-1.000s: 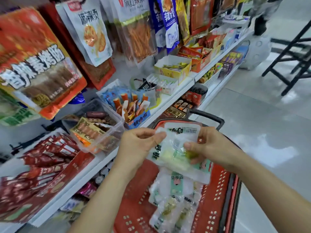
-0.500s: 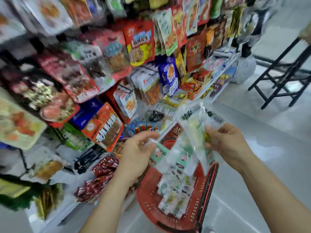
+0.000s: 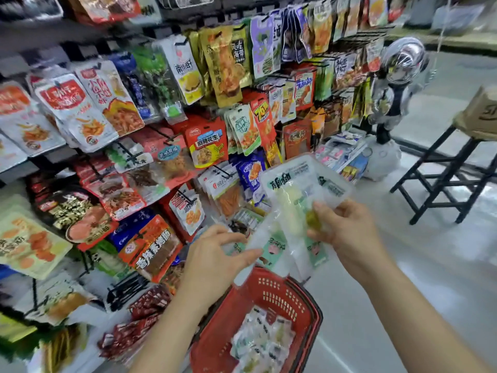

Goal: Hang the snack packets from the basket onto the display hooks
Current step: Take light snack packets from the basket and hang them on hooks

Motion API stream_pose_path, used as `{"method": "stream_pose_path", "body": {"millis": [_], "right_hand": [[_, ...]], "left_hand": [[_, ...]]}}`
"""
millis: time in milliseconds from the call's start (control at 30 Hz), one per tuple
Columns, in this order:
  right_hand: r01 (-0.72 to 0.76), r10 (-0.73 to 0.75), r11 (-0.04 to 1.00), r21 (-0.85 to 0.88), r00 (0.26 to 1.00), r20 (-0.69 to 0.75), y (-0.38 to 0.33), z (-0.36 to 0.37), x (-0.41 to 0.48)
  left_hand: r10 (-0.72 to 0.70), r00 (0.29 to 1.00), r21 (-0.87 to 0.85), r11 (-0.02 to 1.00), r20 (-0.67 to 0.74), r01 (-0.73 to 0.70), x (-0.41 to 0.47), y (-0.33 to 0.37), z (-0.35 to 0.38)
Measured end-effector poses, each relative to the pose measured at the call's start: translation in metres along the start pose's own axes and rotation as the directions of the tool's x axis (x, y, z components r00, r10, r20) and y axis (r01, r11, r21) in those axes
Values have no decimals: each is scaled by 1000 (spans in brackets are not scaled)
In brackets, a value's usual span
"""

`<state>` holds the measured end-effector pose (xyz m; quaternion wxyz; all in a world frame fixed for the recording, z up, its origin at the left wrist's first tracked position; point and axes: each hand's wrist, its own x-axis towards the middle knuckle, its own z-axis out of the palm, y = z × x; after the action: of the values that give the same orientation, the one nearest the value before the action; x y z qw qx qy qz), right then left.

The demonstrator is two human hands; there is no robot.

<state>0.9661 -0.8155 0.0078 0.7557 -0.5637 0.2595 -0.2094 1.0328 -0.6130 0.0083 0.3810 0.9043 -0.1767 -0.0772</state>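
Observation:
My right hand (image 3: 347,232) grips a clear snack packet (image 3: 301,189) with black lettering and pale green contents, held up in front of the display. My left hand (image 3: 215,254) pinches the lower corner of a second clear packet (image 3: 266,249) hanging beside the first. Below them sits the red plastic basket (image 3: 279,292), with several more clear packets (image 3: 261,343) lying inside. The wall of display hooks (image 3: 172,141) is crowded with hanging snack bags to the left and ahead.
A lower shelf holds dark red packets (image 3: 142,313). A silver astronaut figure (image 3: 398,84) stands at the aisle's end. A black stool (image 3: 446,173) with a cardboard box (image 3: 481,114) stands on the right. Grey floor lies to the right of the basket.
Both hands have lifted the packets up out of the basket. My view has risen from the low shelves to the hook wall.

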Motion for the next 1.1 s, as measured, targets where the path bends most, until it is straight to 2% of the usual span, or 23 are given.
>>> {"method": "stream_pose_path", "body": {"millis": [67, 200, 267, 333, 467, 633, 700, 800, 867, 933, 1033, 1100], "right_hand": [[6, -10, 998, 56, 998, 60, -26, -14, 17], [-13, -6, 992, 127, 989, 151, -69, -33, 45], [-11, -4, 995, 98, 987, 160, -87, -35, 55], [19, -17, 1000, -12, 984, 175, -98, -35, 65], [196, -108, 925, -325, 957, 270, -107, -38, 90], [312, -93, 811, -496, 904, 417, -125, -26, 120], [485, -157, 639, -597, 842, 516, -133, -16, 123], [736, -253, 273, -619, 676, 692, -149, 2, 119], [807, -206, 13, -590, 580, 788, -161, 16, 115], [836, -103, -196, -512, 502, 859, -172, 30, 115], [858, 22, -372, -353, 388, 921, -179, 58, 118], [872, 74, -398, -285, 340, 938, -181, 77, 123]], "left_hand": [[-59, 998, -20, 998, -15, 59, 5, 25, 16], [-64, 993, -284, 958, -97, 34, 15, 70, 40], [-96, 975, -385, 923, -202, 11, 20, 85, 43], [-131, 944, -420, 908, -303, -9, 27, 95, 40], [-128, 886, -326, 945, -447, -28, 41, 108, 19], [75, 868, -52, 992, -491, -115, 50, 112, -19], [141, 867, 24, 989, -477, -148, 53, 108, -30], [197, 894, 76, 980, -403, -181, 60, 108, -46], [197, 913, 116, 979, -358, -166, 67, 107, -55], [221, 919, 182, 969, -327, -168, 73, 108, -63], [289, 922, 255, 941, -256, -224, 84, 118, -65], [319, 921, 272, 928, -223, -255, 97, 126, -60]]}}
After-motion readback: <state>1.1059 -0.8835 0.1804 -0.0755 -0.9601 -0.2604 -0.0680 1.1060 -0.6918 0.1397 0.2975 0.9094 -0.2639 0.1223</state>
